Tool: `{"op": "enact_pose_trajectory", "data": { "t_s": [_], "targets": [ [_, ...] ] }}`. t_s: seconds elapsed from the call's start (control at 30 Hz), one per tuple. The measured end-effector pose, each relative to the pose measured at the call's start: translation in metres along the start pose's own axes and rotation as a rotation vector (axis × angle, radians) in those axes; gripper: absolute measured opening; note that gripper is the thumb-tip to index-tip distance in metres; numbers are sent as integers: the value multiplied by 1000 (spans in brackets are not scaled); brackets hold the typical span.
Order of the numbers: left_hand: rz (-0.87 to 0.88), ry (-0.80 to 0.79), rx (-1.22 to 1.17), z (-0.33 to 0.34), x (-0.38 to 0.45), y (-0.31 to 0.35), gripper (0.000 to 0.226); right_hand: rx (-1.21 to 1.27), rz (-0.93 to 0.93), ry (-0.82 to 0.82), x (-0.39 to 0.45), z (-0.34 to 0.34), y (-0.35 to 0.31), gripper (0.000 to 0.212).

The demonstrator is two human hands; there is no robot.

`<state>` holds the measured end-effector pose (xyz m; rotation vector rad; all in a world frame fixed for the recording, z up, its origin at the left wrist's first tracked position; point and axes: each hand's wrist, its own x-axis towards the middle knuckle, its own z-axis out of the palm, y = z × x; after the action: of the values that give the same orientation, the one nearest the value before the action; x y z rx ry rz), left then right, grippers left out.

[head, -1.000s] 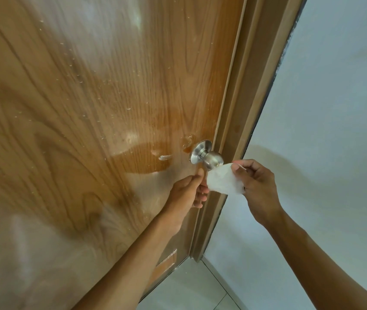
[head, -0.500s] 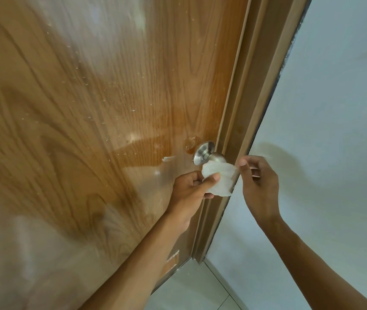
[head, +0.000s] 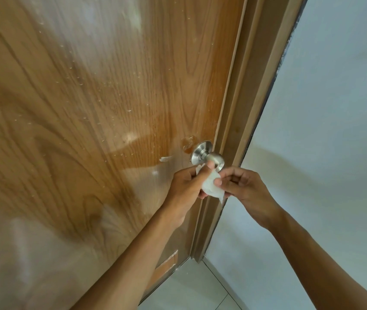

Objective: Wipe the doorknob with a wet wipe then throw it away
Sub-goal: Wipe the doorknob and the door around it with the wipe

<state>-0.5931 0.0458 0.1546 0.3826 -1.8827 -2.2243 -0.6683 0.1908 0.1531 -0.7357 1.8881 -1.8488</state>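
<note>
A round brushed-metal doorknob (head: 211,155) sticks out of the wooden door (head: 102,113) near its right edge. Just below the knob a crumpled white wet wipe (head: 210,185) is held between both hands. My left hand (head: 187,186) grips the wipe with its thumb up against the underside of the knob. My right hand (head: 243,186) pinches the wipe's right side with thumb and fingers. Part of the wipe is hidden inside my left hand.
The brown door frame (head: 243,121) runs right beside the knob. A pale wall (head: 325,130) fills the right side. Light floor tiles (head: 191,289) show at the bottom. A small white smear (head: 164,158) marks the door left of the knob.
The wipe passed from my right hand alone into both hands and got bunched up. It covered the knob briefly and now sits just under it; my left thumb rose to the knob.
</note>
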Motion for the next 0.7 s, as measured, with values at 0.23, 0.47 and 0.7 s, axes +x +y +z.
{"op": "enact_pose_trajectory", "data": {
  "t_s": [0.23,0.47,0.7],
  "targets": [
    [72,238,-75,3,-6,-12,17,161,57,160,3,-9,8,16],
    [132,290,-170,16,-6,-12,24,29,-68,263,12,-8,8,16],
    [66,389,-139,22,2,-15,13,-658,-257,402,40,-6,-18,15]
  ]
}}
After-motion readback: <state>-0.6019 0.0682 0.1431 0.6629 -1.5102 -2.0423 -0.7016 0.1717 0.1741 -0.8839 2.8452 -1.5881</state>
